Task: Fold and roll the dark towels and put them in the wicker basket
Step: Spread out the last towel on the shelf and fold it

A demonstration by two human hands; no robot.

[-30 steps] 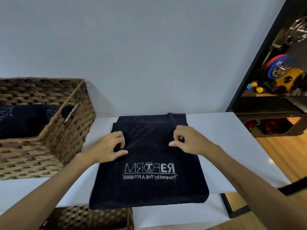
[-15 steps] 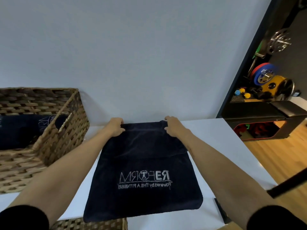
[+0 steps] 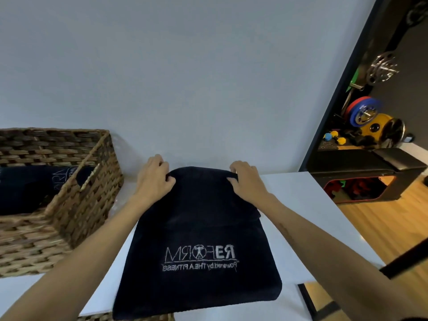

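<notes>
Both hands, left hand (image 3: 154, 179) and right hand (image 3: 247, 181), fingers curled around the dark towel's (image 3: 199, 246) far edge.

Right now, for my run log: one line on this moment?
both hands grip towel far edge | roll starting | basket left

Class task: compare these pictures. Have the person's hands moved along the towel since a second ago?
Yes. The left hand and right hand went from mid-towel to the dark towel's far edge, toward the wall, and now grip it.

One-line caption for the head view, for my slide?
Both hands grip the dark towel's far edge beside the wicker basket.
</notes>
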